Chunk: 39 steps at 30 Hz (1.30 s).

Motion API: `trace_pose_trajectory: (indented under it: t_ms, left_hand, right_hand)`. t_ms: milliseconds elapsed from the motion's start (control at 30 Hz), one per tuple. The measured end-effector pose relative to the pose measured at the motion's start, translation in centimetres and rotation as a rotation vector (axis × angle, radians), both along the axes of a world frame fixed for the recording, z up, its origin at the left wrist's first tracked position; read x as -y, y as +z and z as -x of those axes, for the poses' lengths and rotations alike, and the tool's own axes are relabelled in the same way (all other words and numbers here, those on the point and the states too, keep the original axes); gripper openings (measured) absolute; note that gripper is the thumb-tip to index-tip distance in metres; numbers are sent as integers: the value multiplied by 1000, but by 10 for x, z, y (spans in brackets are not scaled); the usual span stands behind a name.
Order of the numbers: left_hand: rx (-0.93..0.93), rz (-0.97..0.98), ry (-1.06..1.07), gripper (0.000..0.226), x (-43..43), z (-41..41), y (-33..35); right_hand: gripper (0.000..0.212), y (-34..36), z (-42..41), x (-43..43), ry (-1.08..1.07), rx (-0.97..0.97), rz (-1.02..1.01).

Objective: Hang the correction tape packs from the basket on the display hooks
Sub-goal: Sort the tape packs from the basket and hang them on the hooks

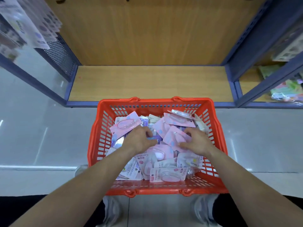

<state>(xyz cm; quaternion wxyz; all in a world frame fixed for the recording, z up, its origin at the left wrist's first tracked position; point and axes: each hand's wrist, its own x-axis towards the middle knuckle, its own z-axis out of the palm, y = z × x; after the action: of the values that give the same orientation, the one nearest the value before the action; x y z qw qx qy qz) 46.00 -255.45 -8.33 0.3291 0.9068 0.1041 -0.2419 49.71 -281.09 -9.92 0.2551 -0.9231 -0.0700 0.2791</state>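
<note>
Left hand [141, 139] pinches a purple pack [153, 138]. Right hand [196, 141] curls its fingers over a pink pack [173, 136]. Both work mid-pile among the correction tape packs [168, 174] heaped in the red basket [154, 102]. I read this as the picking step. The hooks [61, 0] sit toward 12 o'clock, so next comes a lift, then hole-to-hook alignment.

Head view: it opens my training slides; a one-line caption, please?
Left hand pinches a purple pack, right hand grips a pink pack, inside a red basket before a wooden shelf.
</note>
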Motion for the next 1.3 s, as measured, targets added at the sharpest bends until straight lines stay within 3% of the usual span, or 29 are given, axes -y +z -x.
trace_pose_trajectory:
  t_ms: [167, 367, 467, 633, 833, 1067, 1233, 1300]
  left_hand:
    - [-93, -157, -57, 51, -6, 7, -2]
    - [-151, -99, 17, 72, -3, 18, -2]
    - [-101, 42, 97, 64, -3, 18, 1]
    - [33, 290, 313, 36, -12, 3, 16]
    - [161, 432, 364, 10, -27, -6, 24]
    - [142, 502, 359, 18, -29, -6, 27]
    - [6, 563, 387, 28, -16, -3, 30]
    - [19, 521, 347, 34, -13, -3, 25]
  right_hand:
    - [33, -6, -4, 7, -136, -20, -145]
    - [13, -4, -9, 8, -252, -110, -405]
    - [30, 3, -8, 7, -301, -144, -500]
    - [30, 19, -6, -2, -387, -217, -613]
    - [24, 37, -5, -18, -348, -205, -715]
    - [25, 36, -1, -33, -335, -275, -750]
    - [27, 30, 6, -58, -205, -189, -591]
    - [37, 27, 9, -64, -215, -93, -493]
